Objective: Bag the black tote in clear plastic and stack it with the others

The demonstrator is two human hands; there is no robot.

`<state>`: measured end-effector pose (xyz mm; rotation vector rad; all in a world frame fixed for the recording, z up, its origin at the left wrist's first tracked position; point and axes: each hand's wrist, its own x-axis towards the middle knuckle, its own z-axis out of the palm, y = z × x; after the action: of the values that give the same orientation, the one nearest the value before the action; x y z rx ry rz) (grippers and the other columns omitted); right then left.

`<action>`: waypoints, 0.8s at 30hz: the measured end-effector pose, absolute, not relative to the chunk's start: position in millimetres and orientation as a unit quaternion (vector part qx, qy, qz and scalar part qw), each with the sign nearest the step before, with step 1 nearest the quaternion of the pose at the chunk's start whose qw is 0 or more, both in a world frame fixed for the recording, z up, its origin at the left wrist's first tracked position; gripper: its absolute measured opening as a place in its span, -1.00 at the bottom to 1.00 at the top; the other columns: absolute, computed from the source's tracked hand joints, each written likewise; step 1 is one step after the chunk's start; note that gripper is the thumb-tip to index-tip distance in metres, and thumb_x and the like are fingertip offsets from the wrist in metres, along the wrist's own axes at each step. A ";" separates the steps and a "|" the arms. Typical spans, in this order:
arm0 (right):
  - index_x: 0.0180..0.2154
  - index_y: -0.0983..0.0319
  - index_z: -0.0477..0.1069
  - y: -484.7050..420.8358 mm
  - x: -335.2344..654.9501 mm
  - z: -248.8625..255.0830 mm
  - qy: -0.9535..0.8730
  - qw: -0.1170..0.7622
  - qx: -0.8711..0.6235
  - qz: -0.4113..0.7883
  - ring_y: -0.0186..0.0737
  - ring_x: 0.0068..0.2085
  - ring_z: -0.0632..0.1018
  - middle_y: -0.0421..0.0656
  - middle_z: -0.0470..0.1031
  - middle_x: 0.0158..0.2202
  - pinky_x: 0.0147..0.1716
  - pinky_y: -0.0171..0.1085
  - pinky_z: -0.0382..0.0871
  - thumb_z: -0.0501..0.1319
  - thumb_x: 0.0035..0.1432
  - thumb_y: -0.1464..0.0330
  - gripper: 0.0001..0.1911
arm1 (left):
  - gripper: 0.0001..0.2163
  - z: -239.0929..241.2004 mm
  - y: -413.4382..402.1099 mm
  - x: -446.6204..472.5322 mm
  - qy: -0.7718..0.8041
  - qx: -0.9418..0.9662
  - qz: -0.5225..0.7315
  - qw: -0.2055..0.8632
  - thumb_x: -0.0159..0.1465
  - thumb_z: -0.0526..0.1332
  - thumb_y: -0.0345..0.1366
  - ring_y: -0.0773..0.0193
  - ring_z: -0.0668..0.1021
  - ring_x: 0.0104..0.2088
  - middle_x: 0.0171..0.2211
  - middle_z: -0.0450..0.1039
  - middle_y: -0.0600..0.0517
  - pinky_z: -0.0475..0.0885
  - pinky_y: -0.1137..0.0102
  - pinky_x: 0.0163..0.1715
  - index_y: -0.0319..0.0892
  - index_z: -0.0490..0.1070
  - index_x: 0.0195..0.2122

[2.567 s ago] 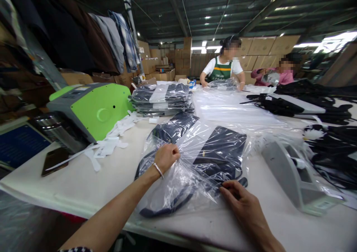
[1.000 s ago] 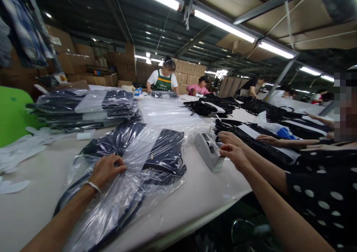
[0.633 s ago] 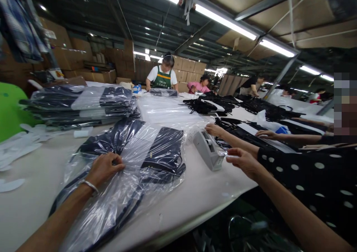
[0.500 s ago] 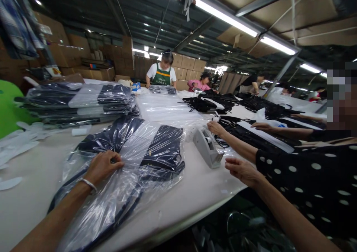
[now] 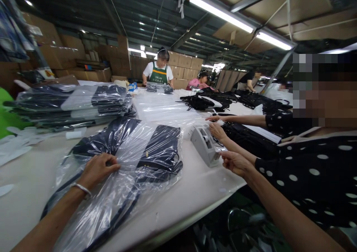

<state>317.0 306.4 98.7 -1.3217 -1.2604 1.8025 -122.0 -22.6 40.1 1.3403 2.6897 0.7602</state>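
My left hand [image 5: 102, 168], with a bracelet at the wrist, pinches gathered film of a clear plastic bag [image 5: 111, 203]. Inside the bag lies a folded dark navy item [image 5: 160, 146] with long straps and a pale sheet around its middle; its exact kind is hidden by the glare. To the right stands a grey tape dispenser [image 5: 205, 148]. My right hand [image 5: 235, 164] is at its near end, thumb and forefinger pinched on the end of the tape [image 5: 220, 153], which is hard to see.
A stack of bagged dark items [image 5: 75, 105] stands at the left, near white paper-like pieces [image 5: 16, 144]. Clear bags [image 5: 164, 109] lie beyond. At the right, a co-worker in a dotted top [image 5: 312, 166] reaches behind the dispenser over black items [image 5: 240, 136]. Another person [image 5: 158, 73] stands at the far side.
My right hand has moved left to the end of the tape dispenser and its fingers have closed. My left hand keeps its pinch. The co-worker has leaned in, hands now behind the dispenser.
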 end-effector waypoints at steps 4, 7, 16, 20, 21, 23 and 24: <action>-0.45 0.27 0.44 303.1 317.3 98.2 -0.484 0.292 -0.486 0.666 -0.48 -0.64 0.31 -0.30 0.35 -0.63 -0.68 -0.46 0.25 0.40 -0.04 0.46 -0.86 | -0.72 42.1 -22.8 -121.7 0.868 0.430 0.246 0.036 0.01 0.23 0.03 -0.04 0.54 -0.13 -0.17 0.61 -0.05 0.34 0.20 -0.07 -0.08 0.50 -0.46; -0.45 0.26 0.43 300.6 319.0 97.9 -0.480 0.307 -0.488 0.661 -0.49 -0.63 0.31 -0.30 0.36 -0.61 -0.68 -0.48 0.26 0.42 -0.07 0.47 -0.82 | -0.72 41.9 -22.8 -123.3 0.865 0.433 0.249 0.051 0.03 0.21 0.02 -0.05 0.54 -0.10 -0.15 0.60 -0.06 0.33 0.18 -0.03 -0.08 0.51 -0.44; -0.41 0.26 0.47 310.5 333.5 98.7 -0.542 0.302 -0.470 0.628 -0.46 -0.61 0.32 -0.24 0.39 -0.56 -0.69 -0.44 0.27 0.46 -0.11 0.37 -0.77 | -0.73 38.5 -23.1 -129.4 0.855 0.441 0.264 0.072 0.02 0.25 0.02 -0.07 0.54 -0.08 -0.13 0.60 -0.07 0.33 0.15 0.01 -0.08 0.50 -0.46; -0.50 0.23 0.39 304.3 338.8 69.0 -0.570 0.296 -0.490 0.589 -0.41 -0.62 0.34 -0.26 0.34 -0.61 -0.66 -0.39 0.32 0.45 -0.10 0.32 -0.75 | -0.73 38.8 -23.2 -130.4 0.856 0.442 0.259 0.070 0.01 0.26 0.02 -0.06 0.53 -0.08 -0.13 0.59 -0.08 0.33 0.16 0.00 -0.09 0.50 -0.46; -0.51 0.22 0.38 303.7 338.0 64.3 -0.577 0.293 -0.493 0.581 -0.40 -0.62 0.35 -0.26 0.33 -0.62 -0.66 -0.37 0.32 0.44 -0.11 0.32 -0.74 | -0.73 39.1 -23.1 -130.4 0.855 0.443 0.260 0.067 0.01 0.26 0.01 -0.05 0.53 -0.09 -0.13 0.59 -0.07 0.33 0.17 -0.01 -0.09 0.50 -0.46; -0.54 0.20 0.36 309.9 330.1 64.9 -0.601 0.283 -0.492 0.563 -0.35 -0.61 0.37 -0.25 0.33 -0.63 -0.65 -0.33 0.33 0.43 -0.12 0.32 -0.75 | -0.74 40.6 -23.2 -129.0 0.854 0.444 0.264 0.062 0.02 0.27 -0.01 -0.02 0.53 -0.10 -0.14 0.59 -0.06 0.33 0.20 -0.02 -0.10 0.50 -0.45; -0.55 0.19 0.35 317.8 321.7 71.1 -0.620 0.275 -0.487 0.549 -0.31 -0.59 0.40 -0.22 0.34 -0.62 -0.65 -0.31 0.34 0.42 -0.13 0.32 -0.75 | -0.75 41.8 -23.7 -127.3 0.853 0.445 0.266 0.059 0.02 0.27 -0.03 0.00 0.53 -0.11 -0.16 0.59 -0.05 0.33 0.21 -0.03 -0.11 0.50 -0.45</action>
<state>321.7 317.8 71.1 -1.3101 -1.6667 1.4764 -127.3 -23.7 41.8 1.3476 2.5842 0.8048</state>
